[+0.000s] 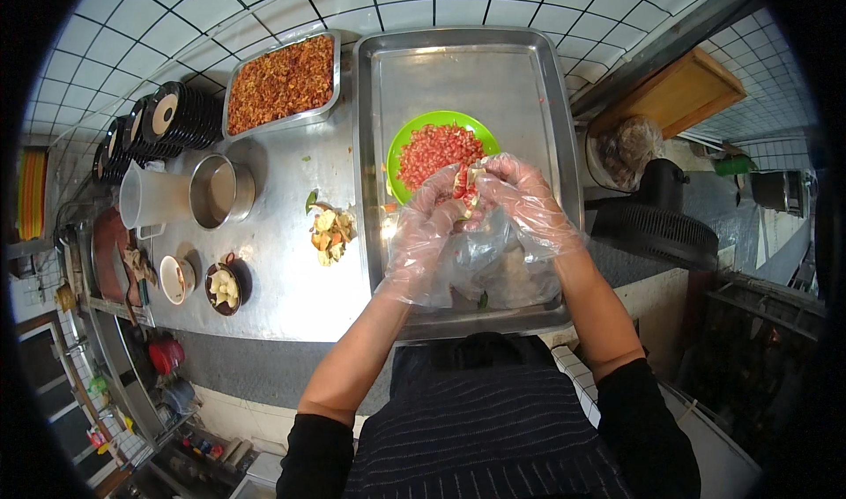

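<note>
Both hands wear clear plastic gloves and meet over the near edge of a bright green plate (486, 133). A heap of red pomegranate seeds (439, 151) lies on the plate. My left hand (425, 221) and my right hand (520, 195) grip a pomegranate piece (468, 186) between their fingers, with red seeds and pale pith showing. Part of the piece is hidden behind the gloves. Under the hands a clear plastic bag (507, 274) lies in a large metal tray (476, 71); what the bag holds cannot be made out.
Peel scraps (330, 233) lie left of the tray on the metal table (291, 296). Further left stand a metal pot (222, 190), a clear plastic jug (145, 197), a white cup (177, 279) and a small dark bowl (223, 289). A tray of reddish-brown food (282, 85) sits behind. A black fan (656, 221) stands at right.
</note>
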Available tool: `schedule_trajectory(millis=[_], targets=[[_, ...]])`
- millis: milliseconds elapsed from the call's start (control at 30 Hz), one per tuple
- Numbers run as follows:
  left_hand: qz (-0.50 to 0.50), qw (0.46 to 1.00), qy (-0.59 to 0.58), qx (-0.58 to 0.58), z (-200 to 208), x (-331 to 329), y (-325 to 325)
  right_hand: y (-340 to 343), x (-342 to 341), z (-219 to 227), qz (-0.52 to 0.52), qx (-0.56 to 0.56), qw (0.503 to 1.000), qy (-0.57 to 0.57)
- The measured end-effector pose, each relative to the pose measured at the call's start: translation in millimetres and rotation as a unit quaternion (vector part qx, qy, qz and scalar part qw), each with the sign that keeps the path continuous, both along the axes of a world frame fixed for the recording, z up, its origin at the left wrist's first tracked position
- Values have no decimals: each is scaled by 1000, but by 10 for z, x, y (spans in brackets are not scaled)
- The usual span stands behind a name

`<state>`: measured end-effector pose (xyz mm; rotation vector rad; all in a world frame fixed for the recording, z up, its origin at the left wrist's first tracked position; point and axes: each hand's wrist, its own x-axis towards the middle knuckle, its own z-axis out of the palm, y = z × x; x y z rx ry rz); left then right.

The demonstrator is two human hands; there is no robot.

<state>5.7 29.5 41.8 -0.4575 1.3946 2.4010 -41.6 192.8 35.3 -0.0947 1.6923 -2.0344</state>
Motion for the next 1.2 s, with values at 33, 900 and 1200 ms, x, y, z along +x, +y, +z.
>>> schedule_trajectory(millis=[33, 900, 1200], targets=[[-2, 1000, -6, 1, 3, -42, -1, 1, -33, -25, -8, 0, 1000, 5], [9, 998, -48, -44, -92, -411, -303, -292, -125, -229, -25, 37, 999, -13], [-54, 989, -7, -137, -142, -315, -401, -301, -115, -385, 0, -76, 989, -127]])
